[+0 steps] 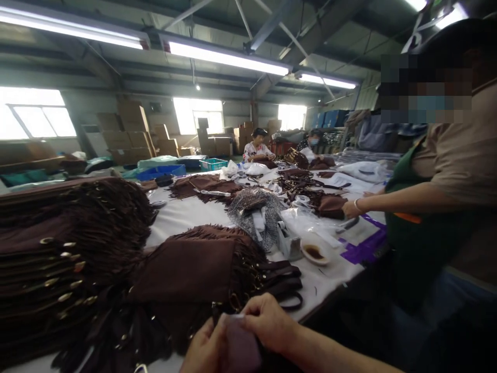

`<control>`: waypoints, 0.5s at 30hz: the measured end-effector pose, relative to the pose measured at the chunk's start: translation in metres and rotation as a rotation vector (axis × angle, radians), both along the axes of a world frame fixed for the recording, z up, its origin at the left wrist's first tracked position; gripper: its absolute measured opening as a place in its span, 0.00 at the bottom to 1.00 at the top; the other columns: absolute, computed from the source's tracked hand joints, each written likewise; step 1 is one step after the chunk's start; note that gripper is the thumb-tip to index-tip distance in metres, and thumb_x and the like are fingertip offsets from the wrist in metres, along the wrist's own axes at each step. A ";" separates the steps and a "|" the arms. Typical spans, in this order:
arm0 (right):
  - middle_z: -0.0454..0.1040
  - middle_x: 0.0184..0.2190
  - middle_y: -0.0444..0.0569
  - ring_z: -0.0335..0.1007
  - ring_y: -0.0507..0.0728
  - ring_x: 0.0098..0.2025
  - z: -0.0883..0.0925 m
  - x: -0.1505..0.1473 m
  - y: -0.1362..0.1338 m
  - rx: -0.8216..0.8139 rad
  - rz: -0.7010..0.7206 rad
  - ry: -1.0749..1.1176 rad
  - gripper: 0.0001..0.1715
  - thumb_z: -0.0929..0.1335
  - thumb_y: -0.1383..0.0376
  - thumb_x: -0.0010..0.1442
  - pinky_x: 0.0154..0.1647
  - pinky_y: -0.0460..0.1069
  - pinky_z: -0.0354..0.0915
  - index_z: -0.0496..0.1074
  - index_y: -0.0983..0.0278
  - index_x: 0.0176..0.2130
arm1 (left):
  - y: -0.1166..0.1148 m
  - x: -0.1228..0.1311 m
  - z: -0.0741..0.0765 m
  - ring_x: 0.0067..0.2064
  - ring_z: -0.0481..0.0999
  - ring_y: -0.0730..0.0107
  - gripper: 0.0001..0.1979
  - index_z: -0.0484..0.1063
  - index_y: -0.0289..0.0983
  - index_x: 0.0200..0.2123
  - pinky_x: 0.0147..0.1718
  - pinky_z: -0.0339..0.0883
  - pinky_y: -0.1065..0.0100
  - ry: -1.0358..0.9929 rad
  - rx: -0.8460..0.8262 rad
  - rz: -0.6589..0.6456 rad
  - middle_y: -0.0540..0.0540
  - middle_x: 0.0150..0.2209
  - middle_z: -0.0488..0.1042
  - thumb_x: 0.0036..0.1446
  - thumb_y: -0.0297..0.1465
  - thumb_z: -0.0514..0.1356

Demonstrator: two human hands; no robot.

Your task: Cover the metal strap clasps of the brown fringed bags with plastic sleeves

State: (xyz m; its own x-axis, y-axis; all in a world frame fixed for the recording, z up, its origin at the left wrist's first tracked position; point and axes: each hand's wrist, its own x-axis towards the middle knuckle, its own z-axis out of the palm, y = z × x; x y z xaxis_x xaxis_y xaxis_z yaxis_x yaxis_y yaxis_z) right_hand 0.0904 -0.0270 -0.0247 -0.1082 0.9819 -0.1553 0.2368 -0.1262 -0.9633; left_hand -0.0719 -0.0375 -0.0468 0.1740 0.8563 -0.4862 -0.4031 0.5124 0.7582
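Observation:
At the bottom of the head view, my left hand and my right hand are close together with fingers pinched. Between them is a small, flat, greyish-mauve piece; its kind is not clear. Both hands grip its upper edge, fingertips almost touching. Just beyond lies a stack of brown fringed bags with dark straps and gold-coloured metal fittings. A taller pile of similar brown fringed bags rises on the left, with rows of metal rings along its near side.
A shallow dish of dark liquid sits near the table's right edge, beside crumpled grey speckled wrapping and clear plastic. At right stands a co-worker in a green apron, handling a brown piece. Two people sit at the far end.

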 end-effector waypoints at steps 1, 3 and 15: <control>0.73 0.20 0.45 0.61 0.49 0.24 -0.001 0.001 -0.003 0.007 -0.008 -0.012 0.09 0.70 0.67 0.46 0.23 0.42 0.53 0.80 0.69 0.26 | -0.003 -0.002 0.006 0.18 0.61 0.80 0.24 0.73 0.35 0.33 0.18 0.55 0.74 -0.014 -0.009 0.007 0.56 0.17 0.64 0.38 0.47 0.71; 0.74 0.20 0.45 0.62 0.49 0.24 -0.004 0.003 -0.009 0.010 -0.021 -0.029 0.08 0.70 0.67 0.45 0.23 0.43 0.54 0.79 0.69 0.25 | -0.009 -0.008 0.015 0.21 0.66 0.77 0.23 0.73 0.35 0.34 0.21 0.60 0.73 0.009 -0.007 0.027 0.52 0.23 0.70 0.41 0.46 0.70; 0.68 0.16 0.42 0.58 0.48 0.21 -0.015 0.002 -0.026 -0.059 -0.011 0.013 0.09 0.72 0.65 0.45 0.23 0.44 0.52 0.76 0.69 0.20 | -0.008 -0.023 0.042 0.21 0.56 0.79 0.18 0.70 0.35 0.25 0.20 0.48 0.75 0.344 0.134 -0.145 0.57 0.18 0.60 0.45 0.45 0.67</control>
